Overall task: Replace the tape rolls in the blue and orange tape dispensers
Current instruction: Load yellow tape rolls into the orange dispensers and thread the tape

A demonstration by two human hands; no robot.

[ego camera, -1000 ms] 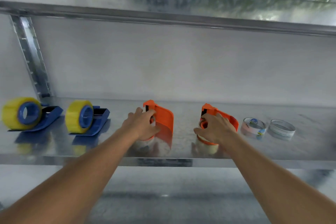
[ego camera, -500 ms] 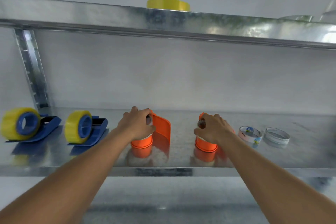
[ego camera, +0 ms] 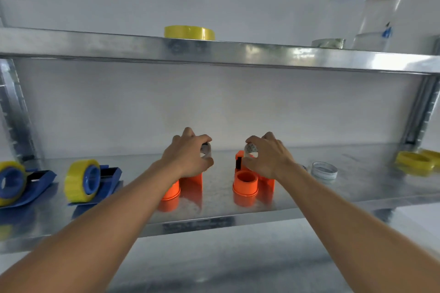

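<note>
On the shiny metal shelf [ego camera: 219, 200], each hand, left hand [ego camera: 188, 156], right hand [ego camera: 267, 157], pinching a small cardboard core [ego camera: 250, 149].

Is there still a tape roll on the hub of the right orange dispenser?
No. The hub of the right orange dispenser stands bare, and the right hand holds a roll above it.
</note>
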